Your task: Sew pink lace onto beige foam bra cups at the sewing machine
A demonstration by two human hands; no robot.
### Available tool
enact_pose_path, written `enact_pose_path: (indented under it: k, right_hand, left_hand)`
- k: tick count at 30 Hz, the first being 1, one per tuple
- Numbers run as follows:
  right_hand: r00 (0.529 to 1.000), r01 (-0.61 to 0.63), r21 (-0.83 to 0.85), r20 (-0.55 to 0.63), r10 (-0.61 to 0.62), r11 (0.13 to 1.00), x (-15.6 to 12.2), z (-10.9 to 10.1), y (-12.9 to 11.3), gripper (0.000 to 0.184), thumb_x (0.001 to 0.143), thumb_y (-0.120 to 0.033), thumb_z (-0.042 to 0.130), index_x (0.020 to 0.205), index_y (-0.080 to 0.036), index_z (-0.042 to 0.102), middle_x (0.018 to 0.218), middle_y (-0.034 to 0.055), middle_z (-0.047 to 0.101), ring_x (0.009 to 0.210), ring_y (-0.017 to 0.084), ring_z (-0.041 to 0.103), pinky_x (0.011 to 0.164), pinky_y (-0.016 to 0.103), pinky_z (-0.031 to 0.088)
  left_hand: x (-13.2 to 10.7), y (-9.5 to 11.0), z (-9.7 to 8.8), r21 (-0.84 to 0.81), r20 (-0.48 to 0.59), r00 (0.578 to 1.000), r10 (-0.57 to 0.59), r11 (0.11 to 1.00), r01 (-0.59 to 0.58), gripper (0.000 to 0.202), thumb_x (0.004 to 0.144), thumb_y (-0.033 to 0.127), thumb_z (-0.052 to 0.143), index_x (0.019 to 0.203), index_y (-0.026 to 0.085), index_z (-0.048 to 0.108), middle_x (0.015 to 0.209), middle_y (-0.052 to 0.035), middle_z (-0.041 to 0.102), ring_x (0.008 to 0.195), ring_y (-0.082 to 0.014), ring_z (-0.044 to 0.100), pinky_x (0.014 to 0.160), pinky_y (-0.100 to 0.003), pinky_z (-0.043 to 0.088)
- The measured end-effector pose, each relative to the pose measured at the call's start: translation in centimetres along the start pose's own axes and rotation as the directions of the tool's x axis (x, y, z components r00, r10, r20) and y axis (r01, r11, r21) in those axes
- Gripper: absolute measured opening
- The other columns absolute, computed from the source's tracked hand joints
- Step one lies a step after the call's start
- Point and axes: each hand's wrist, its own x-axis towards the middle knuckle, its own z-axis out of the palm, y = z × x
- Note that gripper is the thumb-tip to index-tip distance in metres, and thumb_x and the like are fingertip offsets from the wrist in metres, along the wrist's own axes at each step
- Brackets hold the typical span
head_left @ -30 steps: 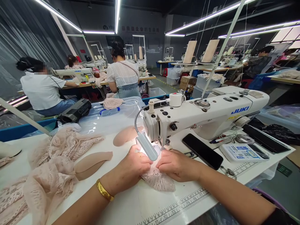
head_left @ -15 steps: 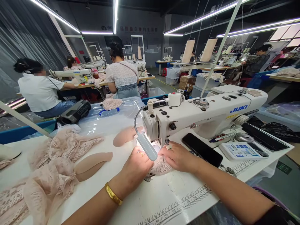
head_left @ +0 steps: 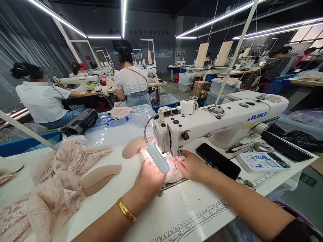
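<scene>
My left hand (head_left: 148,178) and my right hand (head_left: 193,167) press a small piece of pale pink lace (head_left: 174,174) flat under the needle of a white JUKI sewing machine (head_left: 217,122). Both hands lie close together on the fabric, fingers curled onto it. A gold bangle (head_left: 127,211) sits on my left wrist. The machine's small lamp (head_left: 157,158) shines on my left hand and hides part of the lace and the needle.
A heap of pink lace (head_left: 54,181) and beige bra cups (head_left: 99,178) lies at left. A black phone (head_left: 217,161), a control panel (head_left: 259,161) and scissors (head_left: 246,183) sit to the right. Other people sew at tables behind. A ruler (head_left: 191,220) runs along the near table edge.
Both hands have moved away from me toward the needle, pushing the lace piece further under the machine; less lace now shows on my side of the hands.
</scene>
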Motion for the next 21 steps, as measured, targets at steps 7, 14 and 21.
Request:
enact_pose_path:
  k: [7,14,21]
  right_hand:
    - [0.997,0.074,-0.032,-0.029,-0.075,0.997,-0.5,0.2,0.3,0.026,0.091,-0.008,0.046,0.104,-0.018,0.065,0.090,0.0092,0.068,0.091,0.026,0.061,0.079,0.038,0.052]
    - [0.908,0.361,-0.124,-0.176,-0.379,0.924,-1.1,0.0,-1.8,0.031,0.094,-0.016,0.051,0.125,-0.019,0.054,0.105,0.0086,0.072,0.094,0.025,0.059,0.086,0.041,0.047]
    - [0.904,0.398,-0.156,-0.098,-0.415,0.904,-0.5,0.8,-2.2,0.026,0.098,-0.016,0.053,0.123,-0.023,0.058,0.106,0.0049,0.070,0.095,0.020,0.057,0.086,0.033,0.040]
  left_hand:
    - [-0.1,0.6,-2.5,-0.067,0.090,0.993,-0.072,0.995,0.078,0.033,0.067,-0.004,0.049,0.088,0.019,0.061,0.082,-0.0030,0.062,0.076,-0.0211,0.055,0.078,-0.038,0.042]
    - [0.6,1.0,-4.5,-0.104,0.339,0.906,-0.253,0.947,0.304,0.026,0.081,0.018,0.065,0.106,0.024,0.065,0.108,-0.0068,0.068,0.103,-0.0308,0.060,0.095,-0.051,0.042]
    - [1.1,1.7,-7.1,-0.334,0.509,0.858,-0.064,0.904,0.266,0.033,0.077,0.013,0.066,0.107,0.026,0.061,0.117,-0.0030,0.065,0.101,-0.0234,0.061,0.084,-0.033,0.051]
